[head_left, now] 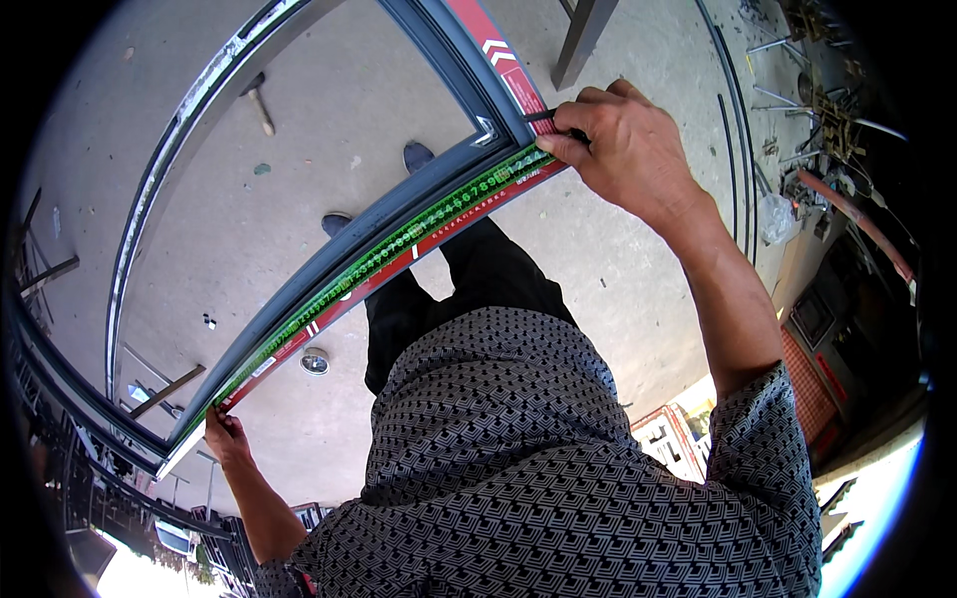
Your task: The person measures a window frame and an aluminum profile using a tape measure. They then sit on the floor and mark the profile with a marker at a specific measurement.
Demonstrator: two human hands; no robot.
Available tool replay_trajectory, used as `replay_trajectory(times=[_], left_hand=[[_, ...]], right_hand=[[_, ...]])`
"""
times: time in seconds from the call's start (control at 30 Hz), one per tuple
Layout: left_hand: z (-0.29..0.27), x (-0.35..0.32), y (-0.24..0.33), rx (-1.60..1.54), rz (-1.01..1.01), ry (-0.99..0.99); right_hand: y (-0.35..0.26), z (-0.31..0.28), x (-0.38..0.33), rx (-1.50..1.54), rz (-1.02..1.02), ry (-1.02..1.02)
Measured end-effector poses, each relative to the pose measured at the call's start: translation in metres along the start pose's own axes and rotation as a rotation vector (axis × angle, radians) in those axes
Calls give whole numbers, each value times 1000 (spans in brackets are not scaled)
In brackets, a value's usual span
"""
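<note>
A green tape measure blade [424, 227] lies stretched along the near side of a dark grey metal frame [379, 211], over its red protective film [464, 221]. My right hand [628, 149] is closed at the frame's right corner, its thumb pressed at the end of the blade. A thin black stick-like thing, perhaps a pen, pokes out between its fingers; its kind is unclear. At the far left end of the same side, my left hand [227, 439] is closed round the blade. Whether it also holds a tape case is hidden.
My shoes [419, 155] show through the frame's opening. A hammer-like tool [261, 108] and a small round object [314, 361] lie on the grey floor [638, 289]. A metal post [583, 45] stands beyond the corner. Long dark strips [736, 130] and clutter line the right.
</note>
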State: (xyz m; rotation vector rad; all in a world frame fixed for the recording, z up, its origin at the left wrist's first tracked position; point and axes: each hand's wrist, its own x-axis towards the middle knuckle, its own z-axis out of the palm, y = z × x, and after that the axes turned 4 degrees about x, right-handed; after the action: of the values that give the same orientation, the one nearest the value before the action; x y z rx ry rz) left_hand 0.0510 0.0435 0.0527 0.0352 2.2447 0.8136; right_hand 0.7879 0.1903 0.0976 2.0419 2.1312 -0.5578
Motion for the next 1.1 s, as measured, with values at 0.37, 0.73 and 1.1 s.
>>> replay_trajectory(times=[0.37, 0.73, 1.1], left_hand=[[9, -6, 0, -33, -4, 22], [9, -5, -6, -42, 58, -14], [22, -8, -22, -136, 146, -65]], right_hand=[[3, 3, 0, 63, -31, 49], [-1, 1, 1, 20, 46, -40], [-4, -6, -5, -2, 90, -46]])
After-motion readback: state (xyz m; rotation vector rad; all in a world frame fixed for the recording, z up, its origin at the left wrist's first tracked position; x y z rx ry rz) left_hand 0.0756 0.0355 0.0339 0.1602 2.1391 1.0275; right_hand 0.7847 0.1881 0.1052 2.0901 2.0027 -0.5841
